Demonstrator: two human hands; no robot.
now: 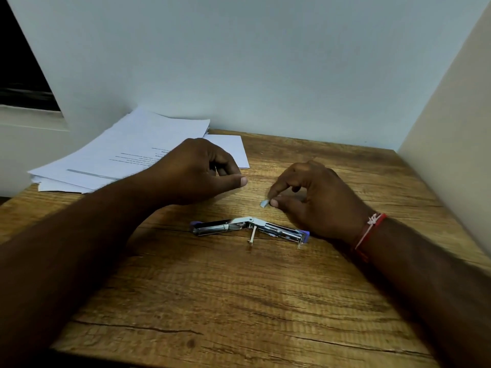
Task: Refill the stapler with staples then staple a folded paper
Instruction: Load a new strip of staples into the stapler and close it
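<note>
We take the stapler as our marker. It lies opened out flat on the wooden table, its two metal halves spread left and right from the hinge. A purple tip shows at each end, and a thin metal piece sticks out toward us from the middle.

Just behind its right half, the right hand rests on the table. Its thumb and forefinger pinch a small pale piece. This may be a strip of staples, but it is too small and blurred for us to be sure. The heel of that hand sits just beside the stapler's right end. A red and white thread circles the wrist.

Behind the stapler's left half is the left hand, well apart from the right, with the fingers curled in and the thumb pointing right. A thin pale glint shows between the fingers. We cannot tell whether they grip anything, since the palm faces away.

Farther back and to the left of the stapler, a loose pile of papers lies against the wall. The left hand and forearm cover its near right corner. The top sheet carries a few printed lines, too small and slanted to read. Both forearms are cut off by the lower edge of the view.
</note>
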